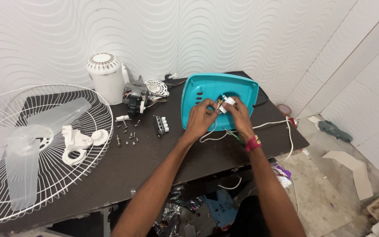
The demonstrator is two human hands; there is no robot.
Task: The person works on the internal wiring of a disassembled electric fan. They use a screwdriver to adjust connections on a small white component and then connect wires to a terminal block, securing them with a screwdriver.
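Bare dark counter (pixel 154 166) lies open along its near edge. Toward the far right corner, the left hand (pixel 199 117) and right hand (pixel 238 115) pinch a small white switch block (pixel 227 103) (wires partly hidden, probably attached) over the tilted teal fan base (pixel 218 90). Loose screws (pixel 128 134) lie mid-counter.

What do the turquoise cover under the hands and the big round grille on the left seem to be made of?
The turquoise cover looks like moulded plastic: even colour, soft sheen, rounded edges and moulded slots. The round grille appears to be thin metal wire with a white coating, judging by its fine, evenly spaced spokes and rings; the coating type cannot be told.
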